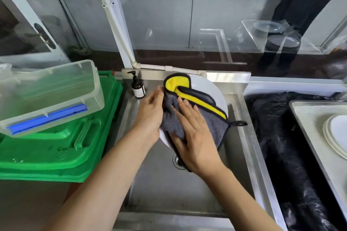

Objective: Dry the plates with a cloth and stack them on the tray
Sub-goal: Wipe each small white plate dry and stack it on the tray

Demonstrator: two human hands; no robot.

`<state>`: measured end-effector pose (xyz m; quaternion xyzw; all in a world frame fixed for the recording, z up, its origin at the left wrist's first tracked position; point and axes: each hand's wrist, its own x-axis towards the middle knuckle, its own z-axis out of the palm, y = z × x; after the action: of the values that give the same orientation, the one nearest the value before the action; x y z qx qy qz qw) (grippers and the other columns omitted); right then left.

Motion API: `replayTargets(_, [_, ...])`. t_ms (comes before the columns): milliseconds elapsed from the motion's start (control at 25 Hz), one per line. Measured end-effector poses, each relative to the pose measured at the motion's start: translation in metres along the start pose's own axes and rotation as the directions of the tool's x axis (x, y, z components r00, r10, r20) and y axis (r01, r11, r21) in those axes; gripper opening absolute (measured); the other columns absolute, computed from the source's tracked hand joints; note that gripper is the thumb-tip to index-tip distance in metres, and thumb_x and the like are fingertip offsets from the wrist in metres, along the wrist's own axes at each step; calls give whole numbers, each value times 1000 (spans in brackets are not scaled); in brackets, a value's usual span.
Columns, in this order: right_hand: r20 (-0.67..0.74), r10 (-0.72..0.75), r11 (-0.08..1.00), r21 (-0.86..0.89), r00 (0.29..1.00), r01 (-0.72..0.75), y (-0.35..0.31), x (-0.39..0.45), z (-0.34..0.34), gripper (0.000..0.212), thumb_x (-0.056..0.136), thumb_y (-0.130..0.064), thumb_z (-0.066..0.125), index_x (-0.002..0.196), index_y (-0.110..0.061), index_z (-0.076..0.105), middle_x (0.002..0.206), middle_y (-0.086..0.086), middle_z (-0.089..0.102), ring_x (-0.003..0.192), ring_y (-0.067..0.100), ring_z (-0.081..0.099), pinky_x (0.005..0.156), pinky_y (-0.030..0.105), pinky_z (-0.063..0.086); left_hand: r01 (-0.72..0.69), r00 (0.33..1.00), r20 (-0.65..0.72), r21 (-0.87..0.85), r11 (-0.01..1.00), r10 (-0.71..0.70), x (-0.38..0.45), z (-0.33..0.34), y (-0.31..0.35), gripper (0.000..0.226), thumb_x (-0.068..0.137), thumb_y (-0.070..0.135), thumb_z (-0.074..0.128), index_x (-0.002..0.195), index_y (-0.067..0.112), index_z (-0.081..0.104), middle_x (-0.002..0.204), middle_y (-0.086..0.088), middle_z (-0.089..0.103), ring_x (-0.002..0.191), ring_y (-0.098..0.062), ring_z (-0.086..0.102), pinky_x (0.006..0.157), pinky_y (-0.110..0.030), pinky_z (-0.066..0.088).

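Observation:
Over the steel sink (242, 137) I hold a white plate (210, 90), mostly covered by a grey and yellow cloth (210, 120). My left hand (150, 112) grips the plate's left rim, fingers curled round its edge. My right hand (195, 135) lies flat on the cloth with straight fingers, pressing it against the plate. At the far right, a stack of white plates (336, 133) rests on a grey tray (308, 118).
A clear plastic box (50, 95) sits on green crates (56, 155) to the left. A brown pump bottle (138, 88) stands at the sink's back left corner. Black plastic sheeting (281, 146) lies between sink and tray. Glass panes rise behind.

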<state>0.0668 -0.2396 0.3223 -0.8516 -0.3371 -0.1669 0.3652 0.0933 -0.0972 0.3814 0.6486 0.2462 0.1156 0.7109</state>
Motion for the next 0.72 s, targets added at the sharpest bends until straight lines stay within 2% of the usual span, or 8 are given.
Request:
replayTargets(120, [35,-58,998,1,998,58,-6,-26,3,60,99,-31,57,155,-15,42,166,2,32,156,17,24,127,42,21,40,998,-40,29,999,-38,4,-5,2,25,101,44,55,94,27,73,95,0,77,88,-17,72,85,-31,56])
replayTargets(280, [6,-128,982,-139,992,128,7,-57,0,68,86,-17,79,148,-16,53,159,2,44,149,18,38,120,43,35,101,992,-75,4,995,-101,10,-7,4,28,100,49,55,116,31,68,78,28,61,64,14,56,58,-14,44])
replayTargets(360, [-51,-110,972,-214,993,97,13,-60,-2,73,79,-9,86,145,-18,56,153,1,51,145,19,45,117,42,37,123,990,-68,11,992,-122,8,-5,5,33,100,49,53,124,30,66,87,22,64,79,4,61,71,-18,51])
replayTargets(440, [-135,-122,961,-265,983,83,13,-56,-4,63,84,-6,82,142,-17,60,147,2,57,141,20,49,115,41,38,150,988,-45,-17,988,-151,5,-3,8,38,100,50,54,128,28,65,113,7,68,106,-17,64,98,-41,53])
replayTargets(520, [-189,-157,957,-273,969,102,12,-51,-8,54,89,-4,76,140,-16,62,143,4,60,138,21,52,114,42,38,182,982,-30,-54,982,-184,5,-1,13,37,99,48,55,127,26,65,126,-2,68,115,-28,64,102,-50,51])
replayTargets(560, [-205,-167,961,-254,965,112,13,-48,-13,51,90,-3,75,138,-14,64,141,4,61,136,22,54,112,44,40,208,977,-24,-91,974,-211,5,0,16,33,100,46,55,123,24,66,121,-6,70,110,-30,67,96,-50,55])
replayTargets(640, [-215,-136,976,-198,967,93,13,-43,-25,50,86,0,78,133,-14,67,133,2,65,127,22,59,105,44,43,287,955,-18,-188,939,-296,8,1,18,26,101,40,57,114,19,67,102,-10,74,88,-27,73,70,-42,62])
replayTargets(720, [-231,-4,994,-106,973,-21,10,-38,-34,55,80,-1,82,129,-21,68,122,-4,68,111,21,63,95,38,45,386,920,46,-258,886,-388,6,-1,22,27,99,41,59,105,15,67,91,-13,76,70,-27,74,51,-39,59])
